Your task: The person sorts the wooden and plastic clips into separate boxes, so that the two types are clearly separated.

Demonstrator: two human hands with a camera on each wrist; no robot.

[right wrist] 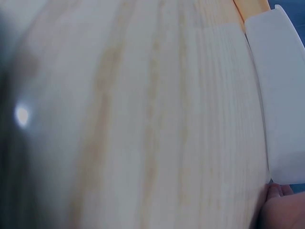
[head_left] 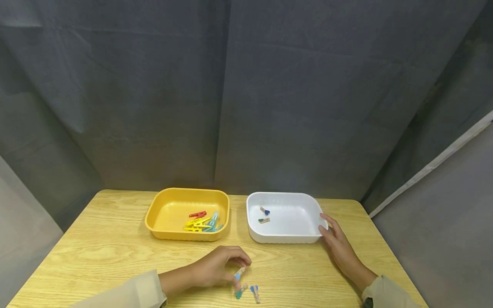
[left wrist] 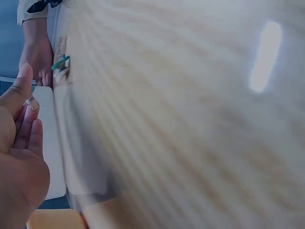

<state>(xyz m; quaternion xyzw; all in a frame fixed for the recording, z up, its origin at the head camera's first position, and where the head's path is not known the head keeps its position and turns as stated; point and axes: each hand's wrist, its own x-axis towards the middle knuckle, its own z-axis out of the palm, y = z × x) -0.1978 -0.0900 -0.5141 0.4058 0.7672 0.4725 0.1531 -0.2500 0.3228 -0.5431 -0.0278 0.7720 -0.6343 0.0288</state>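
Observation:
Low over the front of the table, my left hand [head_left: 219,267] pinches a small wooden clothespin [head_left: 240,273] with a blue decoration. In the left wrist view the wooden clothespin [left wrist: 32,103] shows between thumb and finger. Just under that hand is another small clothespin with a teal decoration [head_left: 241,291], and beside it lies one with a blue heart [head_left: 254,294]. My right hand [head_left: 340,246] holds the right end of the white tray [head_left: 286,238], thumb and fingertips at its rim. Inside that tray are two small wooden clothespins, one with dark blue [head_left: 264,211] and one with green [head_left: 264,220].
Left of the white tray stands a yellow tray [head_left: 163,234] with red [head_left: 198,214], yellow [head_left: 198,223] and light blue plastic clothespins [head_left: 213,220] in its right half. A dark grey curtain [head_left: 223,107] hangs behind the wooden table [head_left: 96,248].

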